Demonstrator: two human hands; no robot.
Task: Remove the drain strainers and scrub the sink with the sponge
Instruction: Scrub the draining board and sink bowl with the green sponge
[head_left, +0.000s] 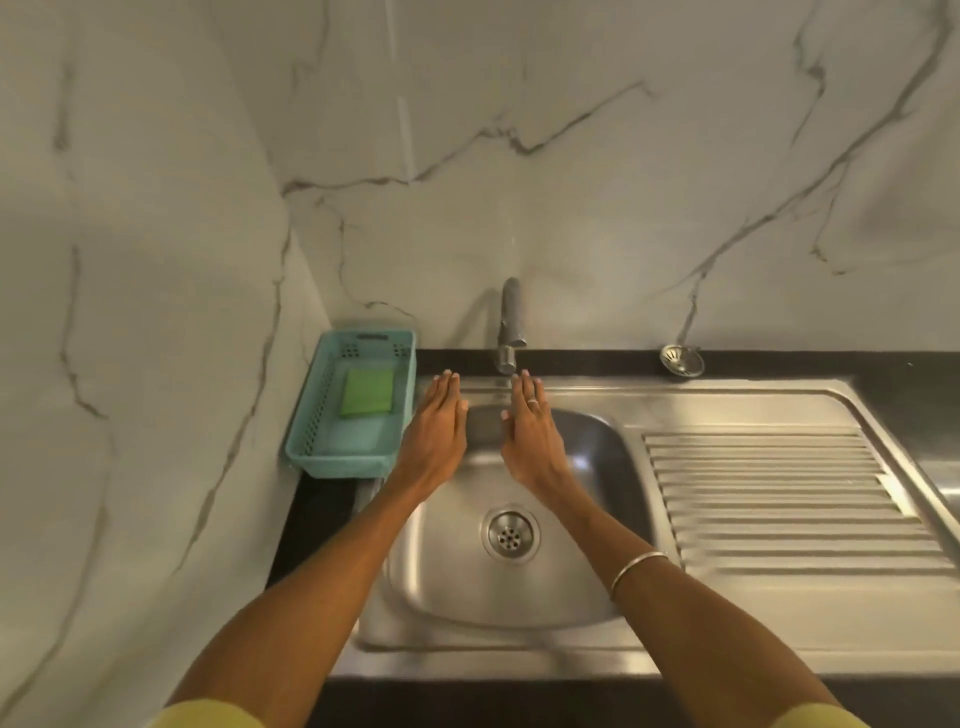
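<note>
Head view: the round perforated steel drain strainer (510, 534) is sitting in the drain at the bottom of the stainless steel sink (597, 457), between the two forearms. A second small steel strainer (681, 359) is lying tilted on the dark counter (831, 364) behind the ribbed drainboard (779, 499), well apart from the basin. The left hand (434, 434) and right hand (530, 436) are hovering over the far side of the basin, near the chrome tap (509, 327); each grip is lying flat and fully open, fingers straight, holding nothing. The right hand is wearing a ring, the wrist a thin bangle.

Step in hand, as judged: the start, with the basin strainer not yet lifted and no scrubbing begun. The next move is calling for one hand to drop to the drain and pinch the strainer out.

Containers: a teal perforated plastic basket (400, 410) is standing just left of the sink, holding the green rectangular sponge (367, 392).
</note>
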